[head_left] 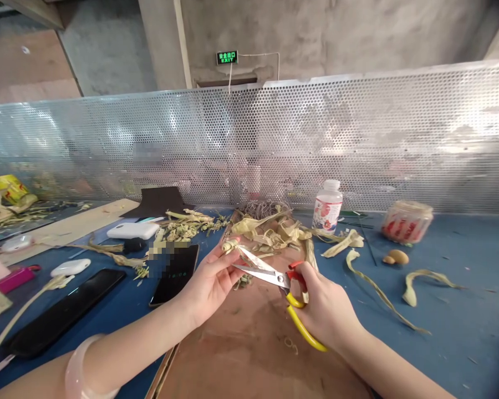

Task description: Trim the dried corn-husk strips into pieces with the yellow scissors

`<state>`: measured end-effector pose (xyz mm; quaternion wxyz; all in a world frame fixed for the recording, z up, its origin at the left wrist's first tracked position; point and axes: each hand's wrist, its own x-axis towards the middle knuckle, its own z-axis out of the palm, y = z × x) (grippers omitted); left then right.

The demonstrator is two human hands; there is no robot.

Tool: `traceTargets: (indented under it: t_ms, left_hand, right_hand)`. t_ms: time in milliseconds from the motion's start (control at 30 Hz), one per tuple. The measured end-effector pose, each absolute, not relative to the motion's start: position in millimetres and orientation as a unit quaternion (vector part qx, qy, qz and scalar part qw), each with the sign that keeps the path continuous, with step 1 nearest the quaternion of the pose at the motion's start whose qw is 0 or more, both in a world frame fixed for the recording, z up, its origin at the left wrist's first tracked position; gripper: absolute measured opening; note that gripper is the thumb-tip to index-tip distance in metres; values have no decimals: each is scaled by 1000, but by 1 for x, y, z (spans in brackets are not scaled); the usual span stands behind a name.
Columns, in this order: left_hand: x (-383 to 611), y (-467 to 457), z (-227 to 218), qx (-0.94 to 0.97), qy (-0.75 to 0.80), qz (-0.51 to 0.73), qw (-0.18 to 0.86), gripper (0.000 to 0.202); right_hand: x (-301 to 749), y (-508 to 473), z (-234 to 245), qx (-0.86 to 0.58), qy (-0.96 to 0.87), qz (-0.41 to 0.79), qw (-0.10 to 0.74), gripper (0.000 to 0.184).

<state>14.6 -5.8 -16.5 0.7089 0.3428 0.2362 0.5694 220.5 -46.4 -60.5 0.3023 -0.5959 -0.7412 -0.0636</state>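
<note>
My left hand (214, 277) pinches a small pale rolled piece of dried husk (229, 244) between thumb and fingers, above the brown board. In my right hand (326, 302) are scissors (270, 275) with red and yellow handles. Their blades are spread apart and point left, with the tips close to the piece in my left hand. Whether the blades touch it I cannot tell. Behind both hands a heap of dried husk strips (270, 233) lies on the far part of the brown board (233, 354).
A white bottle (327, 208) and a jar (407, 221) stand at the back right, with loose husk strips (382, 288) nearer. Phones (177, 274), a black power bank-like slab (66, 310) and white cases (133, 230) lie left. A perforated metal screen (249, 144) closes off the back.
</note>
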Motion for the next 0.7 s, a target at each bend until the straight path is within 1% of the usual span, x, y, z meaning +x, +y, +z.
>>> traceTargets:
  t_ms: [100,400,533,700]
  left_hand:
    - [15,-6,-15,347,235,570,706,29]
    - [14,-7,-18,344,241,566,709,32]
    - [14,-6,-20,351,238,566,707,30]
    - [13,-6,-20,346,226,560,718,31]
  right_hand:
    - [220,-47,-61,-598,-743,-63,295,21]
    - [221,-47,-59,-592,-742,-60,310,23]
    - [222,-47,-59,-586,-745,-67,312,22]
    - [222,-47,-59,-590,-746,-67,301,24]
